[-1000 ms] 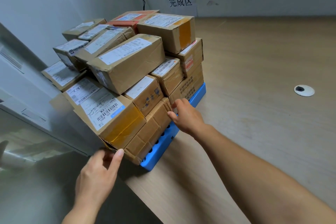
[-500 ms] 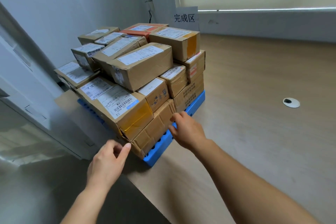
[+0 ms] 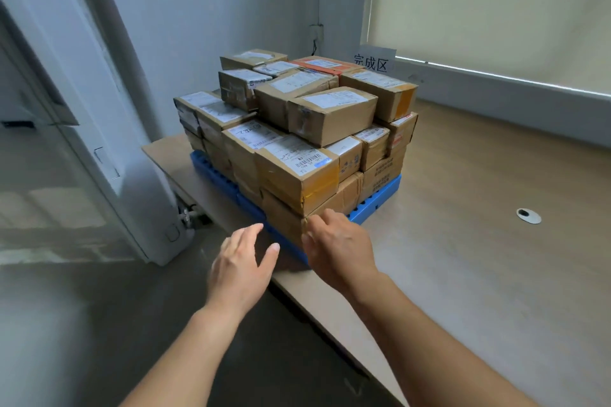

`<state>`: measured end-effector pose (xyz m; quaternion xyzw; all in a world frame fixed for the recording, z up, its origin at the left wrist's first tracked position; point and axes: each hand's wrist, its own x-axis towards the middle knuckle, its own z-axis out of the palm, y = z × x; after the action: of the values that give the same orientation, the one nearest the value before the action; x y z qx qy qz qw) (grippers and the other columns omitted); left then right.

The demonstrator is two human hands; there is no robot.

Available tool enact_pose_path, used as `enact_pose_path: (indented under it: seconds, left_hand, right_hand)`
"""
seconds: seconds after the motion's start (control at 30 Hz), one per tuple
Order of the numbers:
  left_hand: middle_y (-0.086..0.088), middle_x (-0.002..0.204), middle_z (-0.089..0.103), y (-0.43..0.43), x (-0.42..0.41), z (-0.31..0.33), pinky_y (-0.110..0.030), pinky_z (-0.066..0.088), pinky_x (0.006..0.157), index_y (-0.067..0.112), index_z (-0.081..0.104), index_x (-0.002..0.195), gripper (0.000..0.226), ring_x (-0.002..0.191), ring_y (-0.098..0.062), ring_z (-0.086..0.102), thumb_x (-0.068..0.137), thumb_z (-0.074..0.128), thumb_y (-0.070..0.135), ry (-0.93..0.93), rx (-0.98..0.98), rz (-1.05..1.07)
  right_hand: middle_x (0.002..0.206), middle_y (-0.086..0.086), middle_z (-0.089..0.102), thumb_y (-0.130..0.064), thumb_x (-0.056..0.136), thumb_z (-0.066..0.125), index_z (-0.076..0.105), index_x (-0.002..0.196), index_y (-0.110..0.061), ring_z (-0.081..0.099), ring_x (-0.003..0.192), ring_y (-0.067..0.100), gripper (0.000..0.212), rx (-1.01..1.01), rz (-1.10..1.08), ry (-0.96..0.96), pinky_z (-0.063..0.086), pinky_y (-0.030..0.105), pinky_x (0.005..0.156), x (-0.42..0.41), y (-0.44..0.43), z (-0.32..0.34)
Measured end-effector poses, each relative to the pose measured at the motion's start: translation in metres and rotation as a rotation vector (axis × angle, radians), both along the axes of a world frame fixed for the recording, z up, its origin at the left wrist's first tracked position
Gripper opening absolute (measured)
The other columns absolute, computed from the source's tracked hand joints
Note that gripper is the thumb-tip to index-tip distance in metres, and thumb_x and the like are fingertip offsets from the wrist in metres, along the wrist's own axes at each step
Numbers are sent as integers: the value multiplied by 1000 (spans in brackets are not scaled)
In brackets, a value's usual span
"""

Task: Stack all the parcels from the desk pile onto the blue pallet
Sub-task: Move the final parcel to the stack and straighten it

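stack: parcels [image 3: 297, 129] piled in layers on the blue pallet [image 3: 380, 198], at the desk [image 3: 463, 241]'s far left.
left hand [image 3: 239, 266]: fingers straight, released, just near-left of the stack's near corner.
right hand [image 3: 335, 244]: fingers loose, grasping nothing, tips at that corner; the nearer hand.

Brown cardboard parcels [image 3: 332, 114] with white shipping labels: at least sixteen show a face, seven of them in the top layer; others low on the left side are too hidden to count. One blue plastic pallet [image 3: 380, 195]. One wooden desk [image 3: 463, 258]. One white paper sign [image 3: 372, 61]. One round grey cable grommet [image 3: 528, 215]. Two bare hands: left hand [image 3: 241, 261], right hand [image 3: 337, 248].
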<state>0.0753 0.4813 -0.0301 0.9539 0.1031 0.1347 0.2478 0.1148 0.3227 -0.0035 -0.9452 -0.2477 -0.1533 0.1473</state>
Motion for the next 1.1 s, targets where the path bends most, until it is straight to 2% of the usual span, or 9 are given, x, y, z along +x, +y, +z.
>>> enact_pose_path:
  seconds: [0.17,0.23,0.3,0.4,0.73,0.87,1.0,1.1]
  left_hand:
    - [3,157,18,38,-28,7,-31,17,114,24,19,149,62,143,-14,15,95,40,47,10,63,-73]
    - [3,159,7,55,-38,7,-31,9,116,25,9,151,66,145,-13,4,96,37,48,20,104,-99]
    - [3,159,0,69,-48,8,-31,4,117,25,3,151,68,146,-13,-2,96,36,49,18,133,-126]
    - [2,159,-5,89,-59,8,-33,-2,116,25,-1,151,69,145,-14,-8,97,35,48,9,161,-162]
    - [0,158,-13,133,-39,1,-33,-10,114,24,-10,149,70,144,-15,-15,98,32,48,34,254,-278]
    - [1,157,-14,147,-12,-12,-33,-11,114,24,-10,149,69,144,-15,-15,98,31,47,61,302,-333]
    - [2,159,-8,157,17,-29,-35,-7,116,23,-1,151,64,145,-15,-11,99,31,43,150,360,-433]
    - [1,159,-1,161,43,-39,-33,-2,117,21,7,151,59,146,-14,-4,101,30,40,200,427,-536]
  right_hand:
    - [84,3,57,-29,92,54,61,90,-15,50,70,17,16,-21,-38,-93,31,26,55,-30,49,7]
    - [94,3,60,-30,94,51,62,98,-15,56,80,19,19,-43,-28,-99,31,24,59,-43,66,9]
    - [107,3,58,-32,98,42,58,111,-16,54,93,18,26,-64,-16,-69,32,23,65,-52,78,8]
    - [110,1,57,-32,100,38,57,113,-17,50,91,15,27,-82,-49,-72,32,21,65,-61,94,10]
    - [102,0,57,-32,99,37,56,105,-17,46,81,12,25,-137,-146,-47,34,21,61,-50,131,-6]
    - [100,-1,55,-33,99,38,55,104,-19,47,79,11,23,-133,-178,-18,41,21,61,-21,146,-26]
    - [98,-3,53,-33,99,39,53,105,-20,45,79,12,20,-126,-231,65,39,23,61,8,156,-54]
    - [104,-1,54,-32,99,39,52,110,-20,51,87,15,21,-104,-293,153,40,26,65,26,160,-74]
